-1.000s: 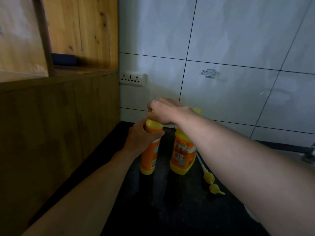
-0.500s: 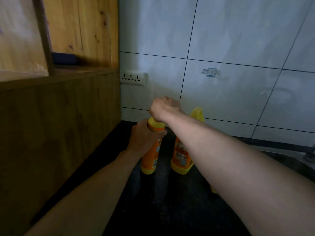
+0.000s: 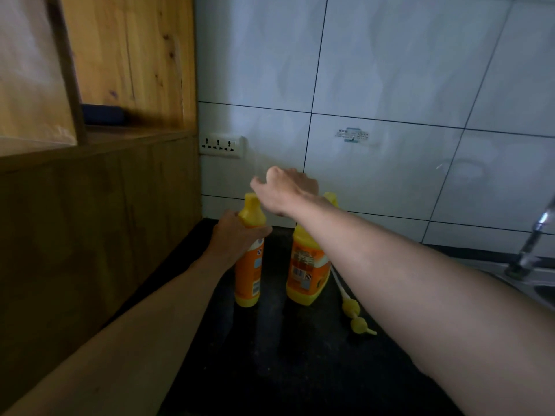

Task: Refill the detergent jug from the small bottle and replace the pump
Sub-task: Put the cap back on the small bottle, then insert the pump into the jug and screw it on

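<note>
Now: left hand (image 3: 237,235) grips small bottle (image 3: 249,259), upright on dark bench (image 3: 300,370).
Right hand (image 3: 285,192) sits just above the bottle top, fingers curled; can't tell if it holds anything. Jug (image 3: 307,271) stands just right of the bottle, partly behind the right forearm. Pump (image 3: 353,313) lies flat on the bench right of the jug, tube toward the jug.

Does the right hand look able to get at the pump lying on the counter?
Probably yes: the pump lies uncovered on the counter beside the jug, under the right forearm; the right hand would need to draw back.
</note>
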